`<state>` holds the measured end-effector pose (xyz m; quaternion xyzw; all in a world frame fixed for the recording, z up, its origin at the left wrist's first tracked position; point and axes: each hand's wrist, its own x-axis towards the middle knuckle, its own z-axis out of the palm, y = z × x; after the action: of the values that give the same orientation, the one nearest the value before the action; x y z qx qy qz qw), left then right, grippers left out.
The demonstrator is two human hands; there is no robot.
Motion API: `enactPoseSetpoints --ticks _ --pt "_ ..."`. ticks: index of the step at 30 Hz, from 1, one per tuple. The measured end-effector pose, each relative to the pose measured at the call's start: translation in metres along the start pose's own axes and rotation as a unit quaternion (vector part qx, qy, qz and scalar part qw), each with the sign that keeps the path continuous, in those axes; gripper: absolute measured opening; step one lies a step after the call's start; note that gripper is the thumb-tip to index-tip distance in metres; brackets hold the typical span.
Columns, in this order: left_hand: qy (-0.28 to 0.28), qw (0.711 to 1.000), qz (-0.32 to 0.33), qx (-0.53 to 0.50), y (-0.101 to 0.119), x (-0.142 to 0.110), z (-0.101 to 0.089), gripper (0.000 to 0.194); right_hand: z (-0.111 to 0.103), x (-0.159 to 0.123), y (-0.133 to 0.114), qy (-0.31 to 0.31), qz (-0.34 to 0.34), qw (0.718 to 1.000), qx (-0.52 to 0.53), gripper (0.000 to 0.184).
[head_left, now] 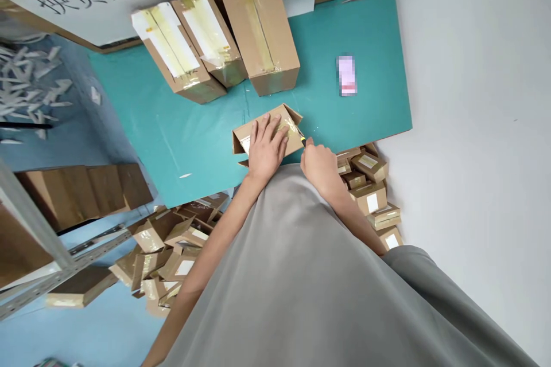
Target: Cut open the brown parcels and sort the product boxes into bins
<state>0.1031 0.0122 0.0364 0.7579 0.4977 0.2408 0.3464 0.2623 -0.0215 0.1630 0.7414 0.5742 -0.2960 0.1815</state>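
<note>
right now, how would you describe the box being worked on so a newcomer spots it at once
Find the green table, then its edge nearest the person. There, a small brown box lies under the left hand. Unlike the three boxes beyond it, its end flaps stick out.

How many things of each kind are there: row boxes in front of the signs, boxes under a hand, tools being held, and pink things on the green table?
Row boxes: 3 (left, middle, right)
Box under the left hand: 1
Tool in the right hand: 1
Blurred pink thing: 1
Total: 6
</note>
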Motion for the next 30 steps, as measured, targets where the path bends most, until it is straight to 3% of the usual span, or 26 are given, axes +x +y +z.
enactPoseSetpoints --ticks 8,12,22,30 --pt "-0.003 1.0 0.004 0.014 0.003 -0.005 -0.001 0.043 -0.013 -0.019 0.006 -0.008 -0.004 1.0 0.005 0.056" --pt "-0.012 1.0 -0.004 0.012 0.003 -0.005 0.0 0.049 -0.015 -0.008 0.008 -0.014 -0.013 1.0 0.017 0.051" --pt "0.003 1.0 0.007 0.013 0.001 -0.008 0.002 0.041 -0.018 0.001 0.024 -0.019 -0.048 0.998 0.027 0.046" --pt "-0.002 1.0 -0.012 0.016 0.001 -0.003 0.001 0.046 -0.008 0.031 0.009 0.003 -0.029 0.999 0.033 0.037"
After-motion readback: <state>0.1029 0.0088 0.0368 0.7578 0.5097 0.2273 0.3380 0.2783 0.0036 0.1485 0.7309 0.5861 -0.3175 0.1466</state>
